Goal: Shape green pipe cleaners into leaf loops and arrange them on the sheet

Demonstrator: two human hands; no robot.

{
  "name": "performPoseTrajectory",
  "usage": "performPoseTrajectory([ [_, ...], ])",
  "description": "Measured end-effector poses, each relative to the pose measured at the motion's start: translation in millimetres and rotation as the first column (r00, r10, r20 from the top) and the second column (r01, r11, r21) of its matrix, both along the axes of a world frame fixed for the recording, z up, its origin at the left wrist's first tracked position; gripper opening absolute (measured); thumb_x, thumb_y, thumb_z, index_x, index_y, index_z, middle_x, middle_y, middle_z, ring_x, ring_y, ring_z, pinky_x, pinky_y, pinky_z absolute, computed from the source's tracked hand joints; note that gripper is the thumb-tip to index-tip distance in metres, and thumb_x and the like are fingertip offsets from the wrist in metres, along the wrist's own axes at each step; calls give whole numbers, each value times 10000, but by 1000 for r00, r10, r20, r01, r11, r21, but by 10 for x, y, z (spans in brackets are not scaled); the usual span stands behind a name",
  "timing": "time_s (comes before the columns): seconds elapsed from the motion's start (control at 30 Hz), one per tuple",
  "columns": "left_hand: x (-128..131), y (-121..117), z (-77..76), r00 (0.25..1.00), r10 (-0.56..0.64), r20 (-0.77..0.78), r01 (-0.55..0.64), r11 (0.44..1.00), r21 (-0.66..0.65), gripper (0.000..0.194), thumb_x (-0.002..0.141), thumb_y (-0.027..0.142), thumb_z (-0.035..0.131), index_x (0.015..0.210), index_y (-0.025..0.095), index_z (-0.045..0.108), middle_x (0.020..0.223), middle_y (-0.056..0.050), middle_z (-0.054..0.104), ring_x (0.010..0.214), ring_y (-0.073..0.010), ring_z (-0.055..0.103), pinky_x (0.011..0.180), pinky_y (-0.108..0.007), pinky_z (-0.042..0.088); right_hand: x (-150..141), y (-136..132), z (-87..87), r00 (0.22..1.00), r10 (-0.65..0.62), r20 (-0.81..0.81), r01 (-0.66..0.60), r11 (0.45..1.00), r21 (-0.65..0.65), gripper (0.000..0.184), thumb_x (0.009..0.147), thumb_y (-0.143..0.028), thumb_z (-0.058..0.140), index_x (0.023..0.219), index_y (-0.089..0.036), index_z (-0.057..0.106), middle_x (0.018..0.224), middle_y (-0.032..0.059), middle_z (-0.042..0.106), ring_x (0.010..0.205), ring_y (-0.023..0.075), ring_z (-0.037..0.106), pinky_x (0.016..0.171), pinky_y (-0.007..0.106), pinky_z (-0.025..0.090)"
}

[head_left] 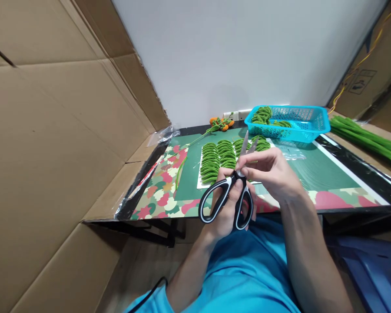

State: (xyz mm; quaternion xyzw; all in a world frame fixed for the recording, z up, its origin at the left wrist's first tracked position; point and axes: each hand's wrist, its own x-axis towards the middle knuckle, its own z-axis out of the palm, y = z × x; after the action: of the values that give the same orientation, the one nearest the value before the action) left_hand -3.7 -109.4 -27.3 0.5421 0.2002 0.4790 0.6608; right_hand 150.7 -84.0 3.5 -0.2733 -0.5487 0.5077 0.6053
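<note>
A pair of black-and-white handled scissors (228, 184) is in front of me, blades partly apart and pointing up and away. My left hand (228, 208) is closed around them near the handles. At the base of the blades, the thumb and forefinger of my right hand (271, 173) pinch the scissors by the pivot. If anything small is between those fingertips, I cannot make it out. Just behind the hands, curved green fuzzy pieces (210, 161) lie in neat columns on a white sheet (199, 176), partly hidden by the scissors and hands.
A blue plastic basket (308, 130) with more green pieces stands at the back right. Orange flowers (222, 123) on a green stem lie at the back. Long green stems (366, 138) rest at the right. A cardboard wall (61, 117) closes the left side.
</note>
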Motion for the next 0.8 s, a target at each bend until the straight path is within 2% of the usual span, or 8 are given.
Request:
performPoseTrajectory([
  [0.2,7,-17,-16,992,127,-18,-127,992,-2,277,1069,463,605,1079,270,406,836,57,715,400,-77,624,362,-150,475,-75,6,4,995,73,71,-77,996,44,216,904,-393,807,866,-184,770,791,24,692,635,150,624,559,245,507],
  [0.3,-13,13,-10,986,163,-14,-164,986,-31,279,1059,470,616,1073,273,419,716,79,678,353,-86,580,339,-166,448,-127,17,24,981,166,96,-171,984,52,243,994,-429,703,915,-200,685,816,-1,640,574,106,544,503,205,433],
  [0.4,-25,69,-19,982,187,6,-187,982,-38,259,1047,470,635,1094,269,478,669,72,671,353,-98,582,338,-177,446,-175,15,34,980,169,108,-173,984,28,241,1032,-438,646,935,-217,629,823,-16,592,570,104,497,482,198,397],
  [0.5,-10,114,-50,953,303,7,-303,953,-17,268,995,462,720,1106,255,592,645,60,664,399,-109,607,386,-194,496,-238,1,30,991,122,57,-126,990,62,230,1039,-418,623,914,-226,597,966,24,613,885,183,655,780,253,553],
  [0.57,-1,125,-56,940,340,-26,-340,940,-15,270,982,487,728,1017,227,664,623,38,663,410,-122,611,392,-212,511,-291,-10,30,996,91,-26,-88,991,97,221,1025,-410,637,905,-238,567,1037,37,605,1093,233,667,1005,339,541],
  [0.6,-7,127,-45,934,353,-58,-354,935,-5,283,982,495,724,971,214,690,634,21,675,422,-129,618,398,-221,519,-315,-16,37,995,71,-72,-63,992,111,217,1014,-406,652,908,-245,554,1033,33,593,1104,239,675,1038,365,537],
  [0.7,-110,146,70,915,363,-176,-343,930,134,241,959,448,763,966,206,758,754,-20,726,512,-141,659,461,-240,559,-334,-52,101,974,-44,-224,78,986,147,171,971,-346,685,918,-261,547,976,5,544,961,205,708,950,365,594],
  [0.8,-395,245,282,891,353,-288,-217,885,413,179,900,377,831,896,201,799,933,-65,756,594,-135,659,500,-240,544,-207,-130,224,875,-252,-412,315,945,91,92,908,-229,646,895,-261,560,926,-10,520,864,180,703,798,333,633],
])
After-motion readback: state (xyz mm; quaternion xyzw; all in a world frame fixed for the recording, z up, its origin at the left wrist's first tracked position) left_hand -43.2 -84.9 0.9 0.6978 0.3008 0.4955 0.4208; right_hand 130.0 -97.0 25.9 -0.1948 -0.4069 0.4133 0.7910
